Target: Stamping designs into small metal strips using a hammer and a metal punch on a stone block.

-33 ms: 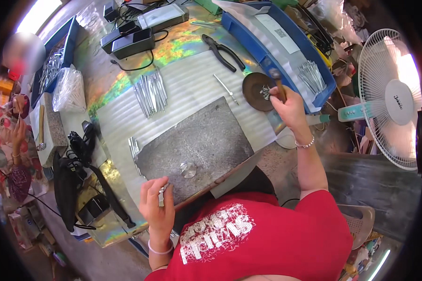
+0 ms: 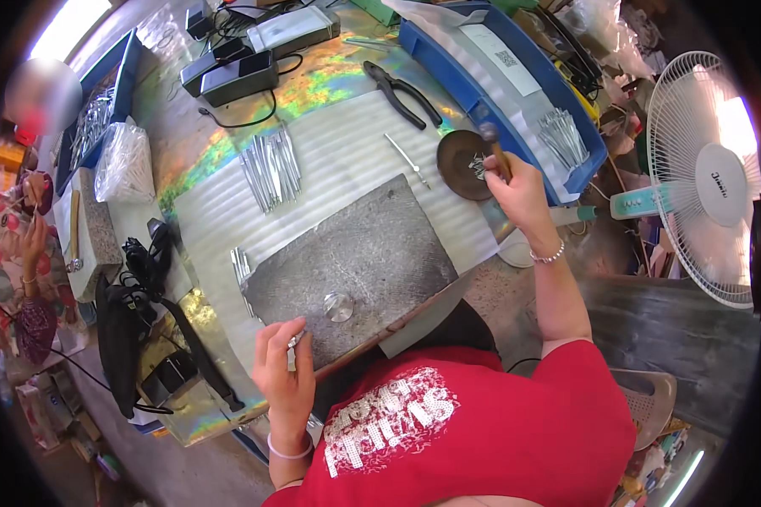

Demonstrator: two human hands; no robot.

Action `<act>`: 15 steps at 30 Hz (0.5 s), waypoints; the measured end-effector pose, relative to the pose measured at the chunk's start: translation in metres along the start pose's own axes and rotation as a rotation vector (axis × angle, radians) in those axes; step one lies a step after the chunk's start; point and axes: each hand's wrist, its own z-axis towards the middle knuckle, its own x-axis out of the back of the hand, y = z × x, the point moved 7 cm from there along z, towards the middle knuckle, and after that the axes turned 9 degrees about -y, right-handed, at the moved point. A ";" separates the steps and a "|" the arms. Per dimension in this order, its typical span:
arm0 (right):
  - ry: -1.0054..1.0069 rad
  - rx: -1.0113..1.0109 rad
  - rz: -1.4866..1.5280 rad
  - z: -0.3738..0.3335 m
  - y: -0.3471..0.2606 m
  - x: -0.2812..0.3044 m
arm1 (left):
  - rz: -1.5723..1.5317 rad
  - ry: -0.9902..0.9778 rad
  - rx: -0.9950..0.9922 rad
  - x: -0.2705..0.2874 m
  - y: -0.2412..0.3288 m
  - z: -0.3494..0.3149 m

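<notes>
My right hand (image 2: 518, 193) grips a hammer (image 2: 500, 155) by its wooden handle, at the right rim of a round brown dish (image 2: 453, 166). Small silver metal pieces (image 2: 479, 166) lie in that dish, close to my fingers. In my left hand (image 2: 281, 362), a small silver metal piece (image 2: 296, 340) is pinched between thumb and fingers. This hand is at the near left edge of a dark grey slab (image 2: 372, 245). On the slab, just beyond the left hand, sits a small round shiny metal piece (image 2: 338, 306).
Flat metal strips (image 2: 271, 169) lie bundled on white foam sheeting, with black-handled pliers (image 2: 402, 95) and a thin metal tool (image 2: 407, 160) farther right. A blue tray (image 2: 579, 173) and a fan (image 2: 702, 177) stand at the right. Another person's hand (image 2: 34, 241) shows at far left.
The hammer head has tilted slightly to the left over the dish's edge, with a small shift of my right hand. My left hand is nearly still.
</notes>
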 end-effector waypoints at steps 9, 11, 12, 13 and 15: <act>-0.025 0.053 -0.407 0.047 0.027 -0.016 | -0.030 0.006 0.086 -0.005 -0.008 0.001; -0.040 0.045 -0.427 0.051 0.025 -0.019 | -0.032 0.001 0.084 -0.005 -0.007 0.002; -0.059 0.043 -0.447 0.053 0.023 -0.021 | -0.033 0.001 0.085 -0.005 -0.007 0.002; -0.059 0.044 -0.448 0.053 0.020 -0.021 | -0.033 0.002 0.086 -0.005 -0.008 0.002; -0.129 0.013 -0.338 0.052 0.018 -0.023 | -0.044 0.000 0.074 -0.005 -0.008 0.002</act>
